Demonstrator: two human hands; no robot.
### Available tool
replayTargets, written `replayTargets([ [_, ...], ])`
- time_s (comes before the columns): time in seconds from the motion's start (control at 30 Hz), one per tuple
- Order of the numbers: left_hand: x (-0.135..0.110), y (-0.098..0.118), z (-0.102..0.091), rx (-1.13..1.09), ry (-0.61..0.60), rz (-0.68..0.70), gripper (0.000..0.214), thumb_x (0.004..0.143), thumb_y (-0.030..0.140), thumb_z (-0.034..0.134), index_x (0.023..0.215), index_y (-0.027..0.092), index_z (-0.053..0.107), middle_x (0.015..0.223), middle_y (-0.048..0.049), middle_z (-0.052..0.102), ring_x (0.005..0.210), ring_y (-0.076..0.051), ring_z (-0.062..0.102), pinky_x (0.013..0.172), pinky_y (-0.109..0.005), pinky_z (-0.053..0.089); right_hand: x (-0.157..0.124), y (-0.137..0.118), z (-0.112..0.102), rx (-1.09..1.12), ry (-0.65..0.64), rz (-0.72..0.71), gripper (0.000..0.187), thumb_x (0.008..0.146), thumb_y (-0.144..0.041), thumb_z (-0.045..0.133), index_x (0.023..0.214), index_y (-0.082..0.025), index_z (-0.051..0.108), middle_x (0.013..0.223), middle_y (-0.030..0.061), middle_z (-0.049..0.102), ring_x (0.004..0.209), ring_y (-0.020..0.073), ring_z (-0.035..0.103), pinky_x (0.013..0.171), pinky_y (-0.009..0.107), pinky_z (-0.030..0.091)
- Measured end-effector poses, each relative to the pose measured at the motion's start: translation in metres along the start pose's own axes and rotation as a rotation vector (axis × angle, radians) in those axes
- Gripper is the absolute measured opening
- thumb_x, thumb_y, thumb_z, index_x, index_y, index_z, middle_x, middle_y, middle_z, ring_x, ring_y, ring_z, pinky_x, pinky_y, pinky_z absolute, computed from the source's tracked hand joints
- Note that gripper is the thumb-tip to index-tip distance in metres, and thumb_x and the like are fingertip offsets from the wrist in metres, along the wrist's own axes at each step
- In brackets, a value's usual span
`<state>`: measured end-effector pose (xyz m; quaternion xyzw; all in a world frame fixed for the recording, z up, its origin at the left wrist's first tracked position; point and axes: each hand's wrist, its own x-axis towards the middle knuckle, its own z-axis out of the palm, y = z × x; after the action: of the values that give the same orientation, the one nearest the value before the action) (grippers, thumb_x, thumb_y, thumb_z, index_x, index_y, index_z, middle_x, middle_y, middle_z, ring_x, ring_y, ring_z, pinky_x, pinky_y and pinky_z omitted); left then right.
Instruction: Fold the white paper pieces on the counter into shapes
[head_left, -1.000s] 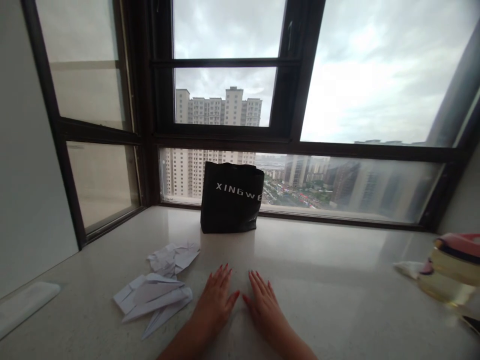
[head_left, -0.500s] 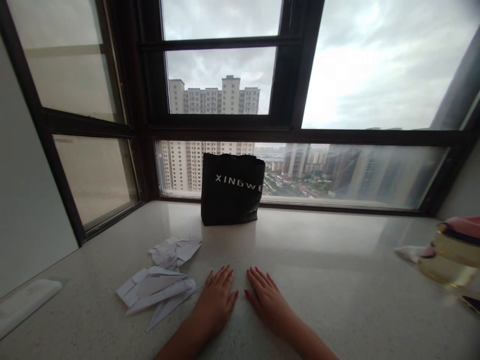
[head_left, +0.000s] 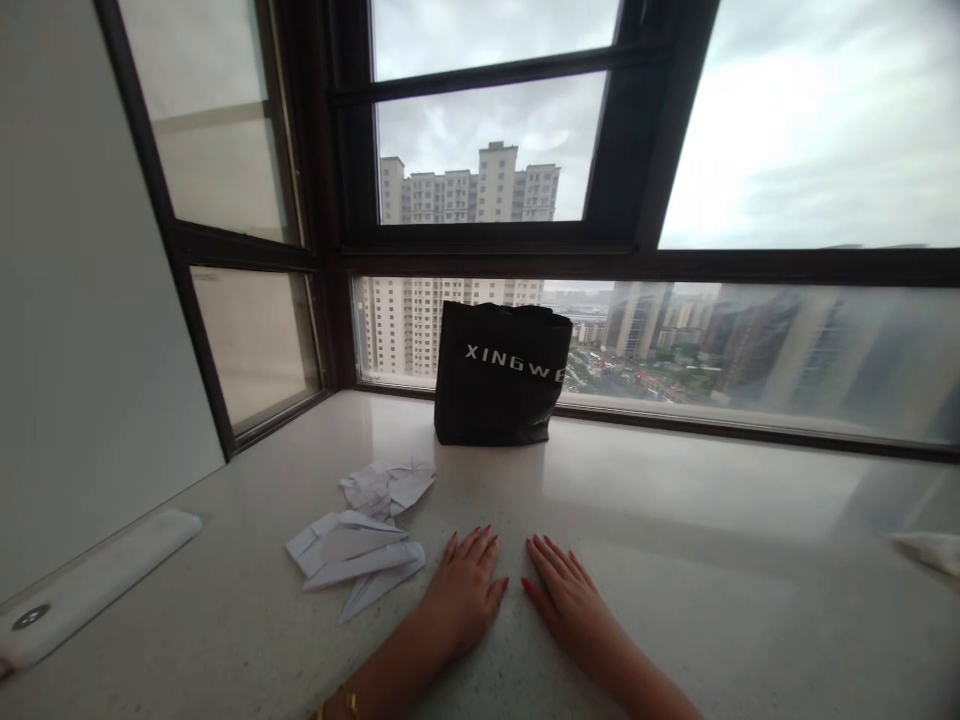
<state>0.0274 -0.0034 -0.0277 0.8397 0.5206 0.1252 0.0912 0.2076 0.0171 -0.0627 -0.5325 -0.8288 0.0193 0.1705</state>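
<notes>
Panned leftward since half a second ago, now showing more of a long white object [head_left: 105, 585] well left of the left grip [head_left: 466, 588]. Has folded white papers [head_left: 356, 547] just left of that grip, laid palm-down on the table [head_left: 690, 620] with nothing in it, and faces an upright black bag [head_left: 499, 400] well ahead. Rests the right grip [head_left: 568, 592] likewise flat and unclenched, slightly apart from the left, with a blurred whitish item [head_left: 930, 550] far off to its right.
</notes>
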Motion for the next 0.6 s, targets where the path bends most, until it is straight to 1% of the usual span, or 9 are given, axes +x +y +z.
replayTargets([
  [0.1,0.0008,-0.0032,0.0049,0.001,0.012,0.005,0.051,0.088,0.039,0.015,0.132,0.017,0.029,0.14,-0.006,0.026,0.129,-0.019,0.018,0.105,-0.042,0.014,0.0012,0.0039,0.0039,-0.016,0.001,-0.013,0.053,0.084,-0.043,0.029,0.123,-0.011,0.045,0.129,0.0136,0.042,0.122,0.0251,0.033,0.1,0.046,0.027],
  [0.2,0.0018,-0.0047,0.0074,-0.012,0.02,0.001,0.052,0.088,0.04,0.014,0.132,0.017,0.029,0.14,-0.0056,0.026,0.129,-0.019,0.018,0.105,-0.042,0.014,0.002,0.0057,0.0059,-0.016,0.013,-0.01,0.053,0.084,-0.044,0.03,0.122,-0.011,0.046,0.128,0.0137,0.043,0.121,0.0253,0.034,0.099,0.046,0.027],
  [0.47,0.0005,-0.0024,0.0032,-0.011,0.018,0.005,0.051,0.088,0.039,0.015,0.131,0.016,0.03,0.139,-0.0067,0.028,0.128,-0.019,0.018,0.105,-0.042,0.014,0.0014,0.005,0.0063,-0.013,0.032,-0.006,0.05,0.083,-0.043,0.031,0.122,-0.014,0.047,0.128,0.0121,0.044,0.121,0.0244,0.035,0.099,0.046,0.028],
  [0.6,-0.0003,-0.0021,0.0027,-0.007,0.013,0.003,0.052,0.088,0.039,0.015,0.131,0.015,0.029,0.139,-0.007,0.028,0.128,-0.02,0.019,0.105,-0.042,0.015,0.0013,0.0039,0.0039,-0.021,0.015,-0.007,0.051,0.083,-0.042,0.031,0.122,-0.013,0.047,0.128,0.0125,0.044,0.121,0.0244,0.035,0.099,0.045,0.028],
])
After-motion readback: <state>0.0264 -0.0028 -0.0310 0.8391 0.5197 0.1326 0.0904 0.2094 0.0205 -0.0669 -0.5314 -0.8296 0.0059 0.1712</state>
